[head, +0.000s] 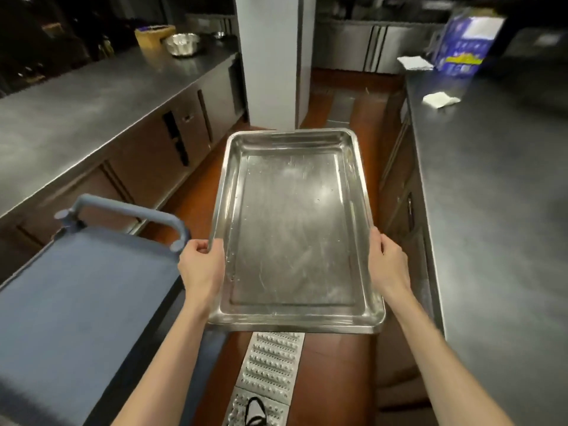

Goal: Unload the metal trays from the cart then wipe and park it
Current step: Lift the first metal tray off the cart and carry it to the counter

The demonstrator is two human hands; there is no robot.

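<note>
Both hands, left hand (201,265) and right hand (388,262), pinched the tray (295,229) by its long sides, lengthwise ahead; the counter (498,210) lay nearer the right hand.

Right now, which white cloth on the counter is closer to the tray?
The crumpled white cloth, lying nearer along the right counter toward the metal tray. The other cloth sits farther back beside the blue box.

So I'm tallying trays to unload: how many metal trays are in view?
1: the metal tray, held over the aisle by the left hand and right hand. The cart's lower shelves are hidden.
</note>
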